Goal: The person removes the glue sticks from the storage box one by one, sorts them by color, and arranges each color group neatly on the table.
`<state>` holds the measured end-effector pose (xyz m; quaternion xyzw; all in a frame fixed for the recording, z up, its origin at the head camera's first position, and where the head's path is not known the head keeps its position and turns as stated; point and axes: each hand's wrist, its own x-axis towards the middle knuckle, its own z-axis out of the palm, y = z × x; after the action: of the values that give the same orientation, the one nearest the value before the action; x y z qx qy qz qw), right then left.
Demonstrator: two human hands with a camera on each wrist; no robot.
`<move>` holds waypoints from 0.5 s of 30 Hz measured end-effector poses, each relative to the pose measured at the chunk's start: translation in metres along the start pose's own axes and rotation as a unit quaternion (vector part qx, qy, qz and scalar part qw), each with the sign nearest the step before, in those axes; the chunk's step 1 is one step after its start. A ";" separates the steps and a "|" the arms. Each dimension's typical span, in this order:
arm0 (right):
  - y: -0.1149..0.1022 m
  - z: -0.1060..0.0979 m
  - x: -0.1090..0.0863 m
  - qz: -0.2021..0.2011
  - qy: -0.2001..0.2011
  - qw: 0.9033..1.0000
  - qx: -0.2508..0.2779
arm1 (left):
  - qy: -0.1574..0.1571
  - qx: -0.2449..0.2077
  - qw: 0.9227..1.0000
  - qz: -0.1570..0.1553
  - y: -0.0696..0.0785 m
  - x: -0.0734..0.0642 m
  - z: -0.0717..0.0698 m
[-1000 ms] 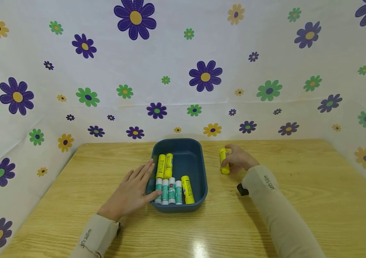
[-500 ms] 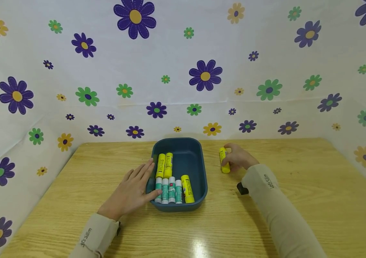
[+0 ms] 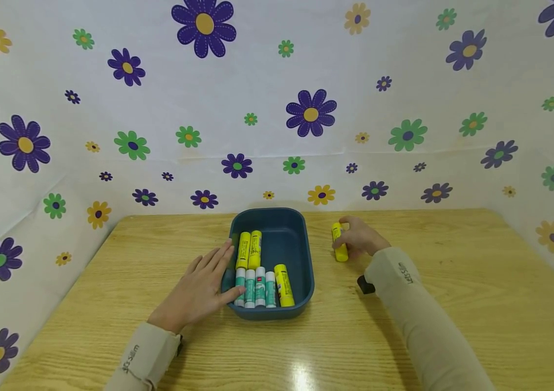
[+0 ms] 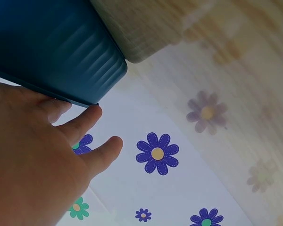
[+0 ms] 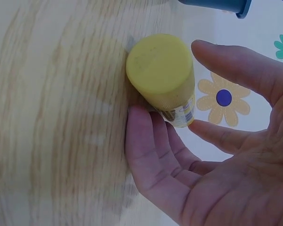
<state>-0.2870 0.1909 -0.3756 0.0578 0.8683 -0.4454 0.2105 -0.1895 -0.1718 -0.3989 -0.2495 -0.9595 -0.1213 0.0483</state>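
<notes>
A dark blue plastic tray (image 3: pixel 284 236) stands on the table. My left hand (image 3: pixel 194 296) lies along its left edge, fingers extended, the thumb reaching over the rim. In the left wrist view, fingertips touch the outside of the tray (image 4: pixel 61 61). To the right of the tray, my right hand (image 3: pixel 361 239) holds a yellow glue stick (image 3: pixel 341 253) lying on the table. The right wrist view shows its yellow cap (image 5: pixel 159 63) between the thumb and the curled fingers. Inside the tray lie yellow glue sticks (image 3: pixel 284 285) and several smaller green-and-white glue sticks (image 3: pixel 260 288).
The wooden table (image 3: pixel 433 282) extends to both sides of the tray. A white flower-patterned cloth (image 3: pixel 257 136) rises behind the table and along both sides. Two of the yellow glue sticks (image 3: pixel 243 251) lie at the tray's left wall, behind the green-and-white ones.
The right thumb has shifted slightly up along the yellow glue stick. The left hand, the tray and its contents stay in place.
</notes>
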 end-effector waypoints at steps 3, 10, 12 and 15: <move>-0.001 -0.001 -0.002 -0.001 -0.001 1.000 0.003 | 0.000 0.002 1.000 -0.001 0.000 0.000 0.000; -0.010 -0.010 -0.007 -0.018 0.007 1.000 0.009 | -0.001 0.006 1.000 -0.001 0.000 -0.001 0.000; -0.014 -0.014 -0.009 -0.024 0.010 0.999 0.021 | 0.000 0.006 1.000 -0.002 0.000 -0.001 0.000; -0.020 -0.018 -0.013 -0.034 0.014 0.999 0.032 | 0.000 0.005 1.000 -0.001 0.000 -0.001 0.000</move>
<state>-0.2868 0.1947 -0.3457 0.0409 0.8581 -0.4789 0.1810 -0.1887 -0.1719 -0.3989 -0.2483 -0.9604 -0.1162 0.0494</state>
